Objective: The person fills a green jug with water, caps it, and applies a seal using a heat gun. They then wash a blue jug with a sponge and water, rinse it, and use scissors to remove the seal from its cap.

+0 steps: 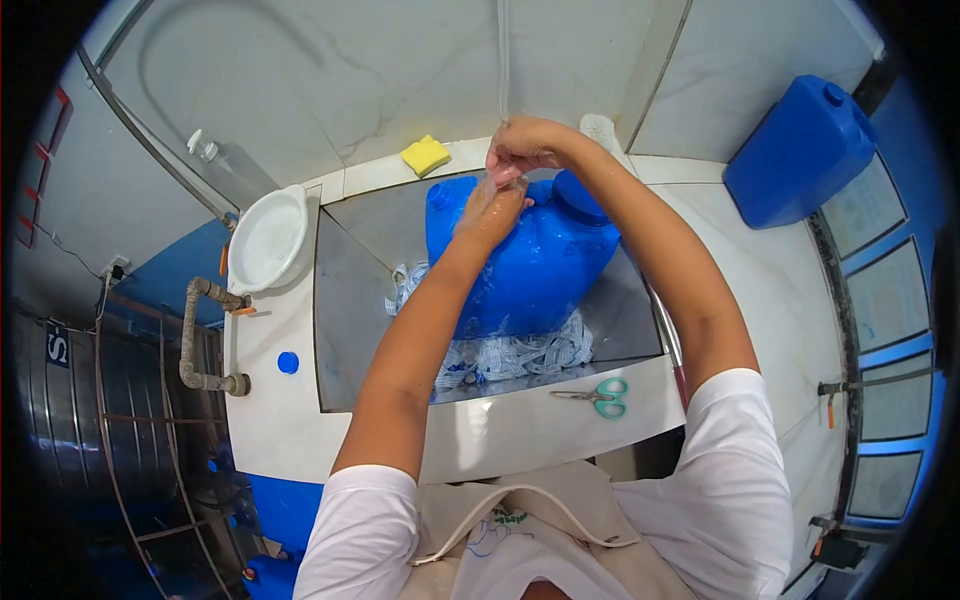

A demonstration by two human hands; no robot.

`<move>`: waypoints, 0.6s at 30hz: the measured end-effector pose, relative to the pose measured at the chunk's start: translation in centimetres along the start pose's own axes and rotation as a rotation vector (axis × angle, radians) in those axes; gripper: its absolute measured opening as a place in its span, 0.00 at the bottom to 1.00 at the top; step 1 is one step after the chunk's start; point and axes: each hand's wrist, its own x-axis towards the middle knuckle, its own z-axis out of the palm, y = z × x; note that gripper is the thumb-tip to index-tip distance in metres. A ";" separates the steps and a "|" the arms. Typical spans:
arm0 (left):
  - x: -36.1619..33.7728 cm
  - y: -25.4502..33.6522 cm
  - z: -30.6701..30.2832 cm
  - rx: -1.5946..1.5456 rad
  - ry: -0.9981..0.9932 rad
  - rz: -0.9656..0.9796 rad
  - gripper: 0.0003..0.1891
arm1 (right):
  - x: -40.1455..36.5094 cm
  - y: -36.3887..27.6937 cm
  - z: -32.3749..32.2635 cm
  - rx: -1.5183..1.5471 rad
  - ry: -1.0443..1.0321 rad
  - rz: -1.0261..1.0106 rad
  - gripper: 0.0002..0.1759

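Sponge [427,156], scissors [606,398] and basin [268,240] surround the sink [350,295]; hands [492,212] together, grip unclear, partly hide the blue jerrycan [525,290] inside.

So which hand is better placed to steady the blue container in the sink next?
Probably the left hand: it is already over the top of the blue container, while the right hand is bent in near the left fingertips, farther from the container's body.
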 end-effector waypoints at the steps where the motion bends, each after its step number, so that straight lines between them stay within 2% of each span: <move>1: 0.3 -0.1 0.3 0.060 -0.021 -0.031 0.13 | 0.0 -0.3 0.0 0.082 0.082 -0.009 0.09; 3: 0.6 -0.4 0.5 0.117 -0.037 -0.064 0.12 | -0.2 -0.5 0.1 0.159 0.165 -0.016 0.09; 5: 0.1 -1.3 0.2 -0.026 0.182 0.017 0.12 | -0.4 -0.4 0.2 -0.164 0.083 -0.070 0.09; 6: 0.2 -0.9 -0.9 -0.029 0.182 0.019 0.12 | -0.4 -0.3 0.4 -0.163 0.087 -0.068 0.09; 8: 0.2 -0.5 -2.9 0.019 -0.139 -0.205 0.19 | -0.1 -0.2 0.9 -0.092 0.189 -0.040 0.09; 9: 0.3 -0.5 -3.7 0.020 -0.136 -0.202 0.19 | -0.1 -0.1 0.7 -0.093 0.191 -0.042 0.09; 11: 0.3 -0.8 -4.9 0.097 -0.482 -0.333 0.21 | -0.3 -0.1 0.1 -0.122 0.218 -0.069 0.10; 12: 0.0 -1.1 -5.3 0.101 -0.477 -0.331 0.21 | -0.2 -0.4 -0.2 -0.124 0.221 -0.075 0.10; 14: -1.7 -1.0 -5.9 -0.142 -0.610 -0.205 0.28 | -0.1 -0.8 -0.4 0.046 0.159 -0.093 0.08; 15: -2.7 0.0 -6.1 -0.171 -0.551 -0.273 0.28 | -0.3 -1.1 -0.1 0.047 0.156 -0.099 0.08; 16: -3.6 1.2 -6.2 -0.164 -0.550 -0.277 0.28 | -0.7 -1.3 0.4 0.158 0.241 -0.131 0.11; 17: -4.1 2.6 -6.4 -0.122 -0.493 -0.359 0.27 | -1.2 -1.5 0.9 0.267 0.327 -0.164 0.19; 18: -4.5 3.8 -6.5 -0.082 -0.433 -0.439 0.25 | -0.6 -0.4 1.1 0.263 0.325 -0.171 0.19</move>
